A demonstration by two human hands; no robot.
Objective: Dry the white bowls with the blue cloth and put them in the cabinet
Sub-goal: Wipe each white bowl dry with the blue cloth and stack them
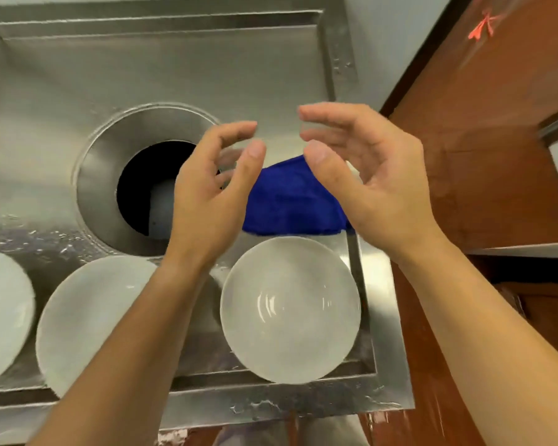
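Three white bowls stand along the near edge of a steel counter (161, 69): one at the right (290, 309), one in the middle (94, 320), and one cut off by the left edge (0, 313). The blue cloth (290, 201) lies crumpled just beyond the right bowl. My left hand (216, 191) and my right hand (368, 175) hover above the cloth, fingers curled and apart, palms facing each other, holding nothing. My right hand hides the cloth's right end.
A round hole (155, 185) with a sloped steel collar opens in the counter left of the cloth. Water drops cover the counter at the left. A brown wooden door or cabinet side (496, 156) stands at the right.
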